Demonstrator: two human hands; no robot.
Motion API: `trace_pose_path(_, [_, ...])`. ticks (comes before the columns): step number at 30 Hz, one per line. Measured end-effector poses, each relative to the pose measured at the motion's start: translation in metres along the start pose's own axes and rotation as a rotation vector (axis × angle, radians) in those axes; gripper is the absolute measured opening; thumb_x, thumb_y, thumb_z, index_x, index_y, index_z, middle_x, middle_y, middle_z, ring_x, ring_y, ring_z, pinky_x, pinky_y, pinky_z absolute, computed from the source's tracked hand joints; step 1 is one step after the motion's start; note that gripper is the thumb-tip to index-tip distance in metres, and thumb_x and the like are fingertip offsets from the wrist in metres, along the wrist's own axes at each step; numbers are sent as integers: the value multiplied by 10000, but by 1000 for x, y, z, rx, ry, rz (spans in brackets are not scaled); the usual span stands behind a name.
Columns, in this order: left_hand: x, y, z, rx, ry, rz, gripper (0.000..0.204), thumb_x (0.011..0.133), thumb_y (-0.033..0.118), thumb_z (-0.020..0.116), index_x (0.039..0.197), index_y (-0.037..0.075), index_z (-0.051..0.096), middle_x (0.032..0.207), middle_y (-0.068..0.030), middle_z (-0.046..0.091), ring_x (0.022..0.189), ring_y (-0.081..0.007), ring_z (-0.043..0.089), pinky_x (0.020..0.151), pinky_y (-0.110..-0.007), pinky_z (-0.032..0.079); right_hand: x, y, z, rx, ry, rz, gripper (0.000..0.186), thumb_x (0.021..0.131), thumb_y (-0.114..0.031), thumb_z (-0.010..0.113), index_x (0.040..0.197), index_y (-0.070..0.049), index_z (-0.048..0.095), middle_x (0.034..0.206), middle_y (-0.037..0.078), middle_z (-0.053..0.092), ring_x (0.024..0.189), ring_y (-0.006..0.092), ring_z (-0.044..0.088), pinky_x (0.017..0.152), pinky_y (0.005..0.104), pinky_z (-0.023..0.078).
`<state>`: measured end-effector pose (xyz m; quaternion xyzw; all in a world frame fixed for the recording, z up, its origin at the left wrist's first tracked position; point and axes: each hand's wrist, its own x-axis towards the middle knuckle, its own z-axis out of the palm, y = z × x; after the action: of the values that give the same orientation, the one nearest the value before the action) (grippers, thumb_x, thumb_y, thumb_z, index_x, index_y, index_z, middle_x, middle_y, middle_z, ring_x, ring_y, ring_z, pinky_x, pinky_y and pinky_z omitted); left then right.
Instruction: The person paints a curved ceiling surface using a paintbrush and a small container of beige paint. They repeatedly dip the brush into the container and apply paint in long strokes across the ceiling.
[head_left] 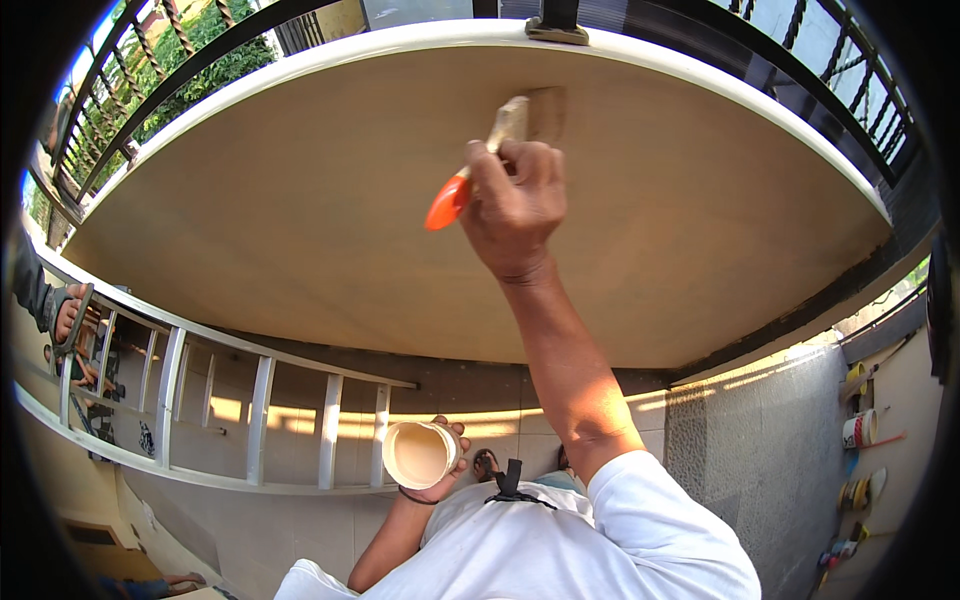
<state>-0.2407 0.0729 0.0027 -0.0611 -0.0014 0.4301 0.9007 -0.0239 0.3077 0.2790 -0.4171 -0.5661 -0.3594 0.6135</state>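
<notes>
My right hand (518, 205) is closed around a paintbrush (512, 120) with an orange-tipped handle, its arm stretched up over the wall. The bristles touch the upper part of the tan wall (330, 200), and a darker patch (546, 112) shows beside them. Low in front of my body, my left hand (446, 480) grips a round white tub (419, 455) with cream-coloured paint in it. Most of its fingers are behind the tub.
An aluminium ladder (265, 420) stretches across the left, where another person's sandalled foot (68, 315) rests. Black railings (740, 60) top the wall's white ledge (400, 40). Several paint containers (860, 428) line the right side.
</notes>
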Motion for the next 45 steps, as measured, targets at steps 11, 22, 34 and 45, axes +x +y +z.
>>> trace_pose_path(11, [-20,6,-8,10,-19,76,616,934,502,703,1406,124,584,1397,-144,560,1289,-353,550,953,-496,559,33,26,1,675,8,354,164,833,62,791,931,-58,738,885,56,723,819,161,684,713,289,551])
trace_pose_path(22, [15,-12,9,-32,-55,1,576,971,465,671,1396,87,574,1384,-184,558,1278,-390,560,951,-536,590,51,126,-110,455,180,494,110,882,6,801,960,20,724,922,96,742,788,153,715,741,279,598])
trace_pose_path(34, [9,-11,5,-27,-51,-21,606,965,497,672,1413,102,570,1402,-177,555,1283,-380,560,964,-521,570,55,102,-103,-183,71,-87,188,816,32,797,960,-83,761,908,61,718,788,220,641,737,349,542])
trace_pose_path(45, [-5,-2,4,-23,-89,49,633,943,499,701,1420,104,572,1403,-156,553,1301,-363,547,975,-504,554,36,-5,-23,242,-64,-189,334,633,-30,787,947,-128,732,896,54,606,766,232,597,600,334,518])
